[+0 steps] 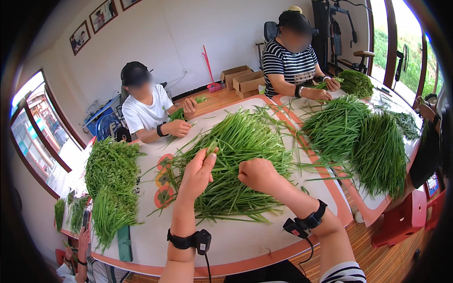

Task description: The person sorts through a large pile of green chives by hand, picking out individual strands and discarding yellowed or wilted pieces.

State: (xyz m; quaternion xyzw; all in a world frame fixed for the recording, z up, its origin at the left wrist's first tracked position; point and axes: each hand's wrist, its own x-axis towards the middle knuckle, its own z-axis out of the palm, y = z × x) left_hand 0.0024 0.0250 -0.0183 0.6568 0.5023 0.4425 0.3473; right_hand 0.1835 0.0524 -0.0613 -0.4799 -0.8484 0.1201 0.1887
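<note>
A big loose heap of long green garlic chives (236,141) with paler ends covers the middle of the table in front of me. Over its left part, my left hand (197,172) is closed around a small bunch of garlic chives (212,147), whose ends poke up past the thumb and fingers. My right hand (258,175) is curled, knuckles up, above the heap's right side, a short way from the left. Its fingertips are turned away, so anything in them is hidden. Both wrists wear black straps with small boxes.
More chive piles lie at the left (113,184) and on the right table (382,151). A dark green flat case (124,243) rests near the left edge. Two people across the table handle greens; others show at both sides. A red stool (401,219) stands lower right.
</note>
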